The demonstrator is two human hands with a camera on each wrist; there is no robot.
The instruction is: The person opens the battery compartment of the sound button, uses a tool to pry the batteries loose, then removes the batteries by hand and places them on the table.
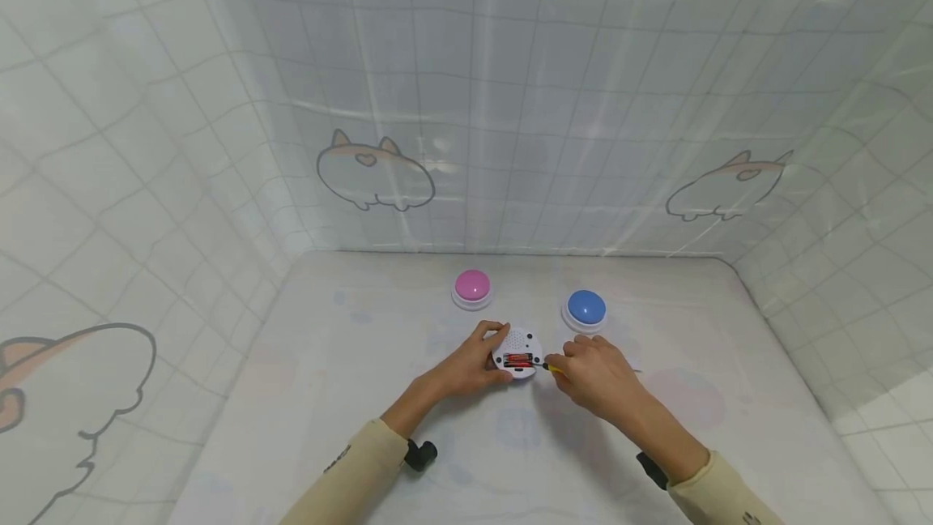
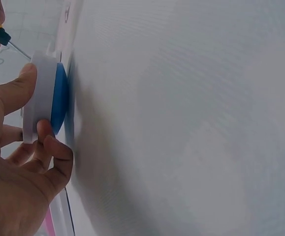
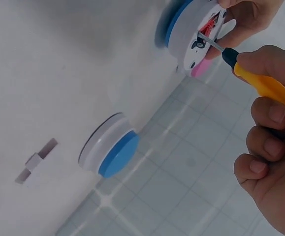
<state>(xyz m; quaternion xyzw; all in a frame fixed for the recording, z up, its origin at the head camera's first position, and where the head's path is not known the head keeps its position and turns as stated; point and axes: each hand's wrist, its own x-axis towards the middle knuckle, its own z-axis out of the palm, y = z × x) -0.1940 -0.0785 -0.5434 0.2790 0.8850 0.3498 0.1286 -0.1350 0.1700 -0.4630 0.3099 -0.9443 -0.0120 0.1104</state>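
Note:
My left hand (image 1: 474,361) grips a white round push button (image 1: 516,339) by its rim, thumb and fingers at opposite sides. It is turned over, its blue dome (image 2: 60,98) facing the table. Red batteries (image 1: 518,360) lie in the uncovered compartment on its underside. In my right hand (image 1: 598,375) is a screwdriver (image 3: 263,84) with a yellow handle and dark collar, fingers curled round the handle. Its metal tip is right at the end of the battery compartment in the right wrist view.
Behind the hands, a pink push button (image 1: 472,285) and a blue push button (image 1: 586,308) stand dome up on the white table (image 1: 350,298). A small pale strip (image 3: 36,160) with a square middle lies on the table. Patterned curtains (image 1: 503,104) surround the table.

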